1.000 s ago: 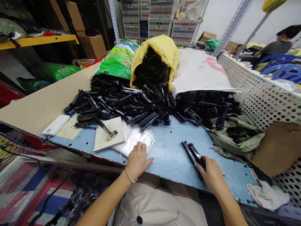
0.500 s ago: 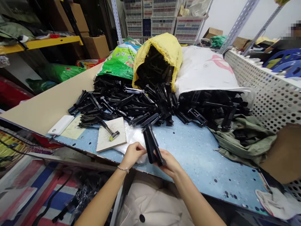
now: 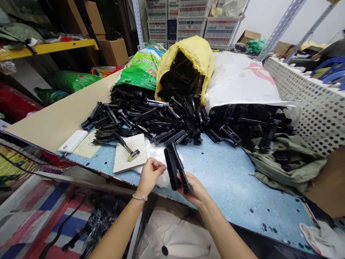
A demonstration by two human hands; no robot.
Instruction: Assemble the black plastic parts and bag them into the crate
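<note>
My right hand (image 3: 196, 190) grips the lower end of a long black hinged part (image 3: 172, 164), which looks like a stapler body. The part is held upright and tilted, its two arms spread apart, above the front of the blue table (image 3: 215, 172). Just left of it, my left hand (image 3: 150, 174) has thumb and fingers pinched together; what they hold, if anything, is too small to make out. A clear plastic bag (image 3: 159, 154) lies behind the left hand. Beyond the hands spreads a pile of similar black parts (image 3: 140, 115).
A small hammer (image 3: 126, 146) rests on a pale square board (image 3: 121, 160). A white power bank (image 3: 72, 141) lies at left. Green (image 3: 140, 68), yellow (image 3: 207, 54) and white (image 3: 242, 79) sacks spill parts at the back. Olive cloth (image 3: 288, 176) and a perforated panel (image 3: 318, 104) border the right.
The view has shifted slightly, so the scene sits a little further right. Both hands keep nearly the same pose, with the black part still in the right hand.
</note>
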